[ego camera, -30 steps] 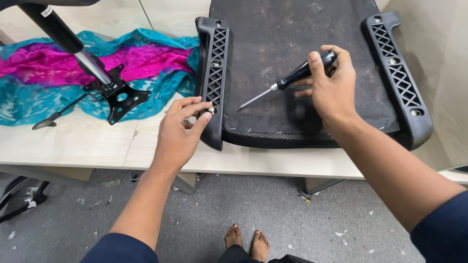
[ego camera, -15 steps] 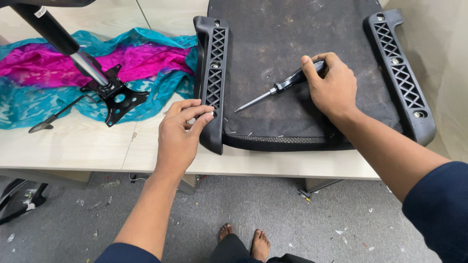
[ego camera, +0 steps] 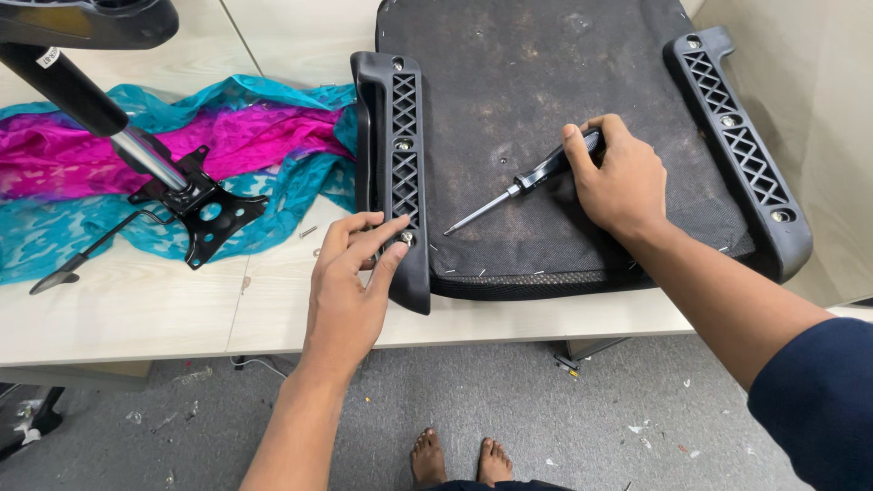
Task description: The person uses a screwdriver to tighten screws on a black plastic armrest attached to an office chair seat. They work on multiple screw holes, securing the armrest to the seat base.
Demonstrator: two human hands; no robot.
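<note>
Tabletop (ego camera: 136, 309) of pale wood-look laminate fills the upper part of the view, its near edge running across the middle, with grey floor (ego camera: 546, 418) below, littered with small scraps and chips. A cream wall (ego camera: 818, 109) rises at the right.

An upturned chair seat (ego camera: 546, 91) lies on the table — its dusty black fabric underside facing up, with a black plastic lattice armrest bracket on each side. The left hand (ego camera: 350, 282) rests on the near end of the left bracket (ego camera: 396, 164), fingertips pinched around a small metal screw (ego camera: 406, 238) seated in the bracket's lowest hole. The right hand (ego camera: 614, 177) is clenched around the black handle of a screwdriver (ego camera: 518, 186), which lies nearly flat on the seat fabric with its metal tip pointing toward the left bracket, still apart from the screw.

To the left, a turquoise and magenta cloth (ego camera: 136, 155) is spread across the table. On it sits a black metal chair mechanism plate (ego camera: 205, 214) with a gas-lift cylinder (ego camera: 82, 100) slanting up and away — a thin lever sticks out toward the table edge. Bare feet (ego camera: 459, 459) show on the floor below.
</note>
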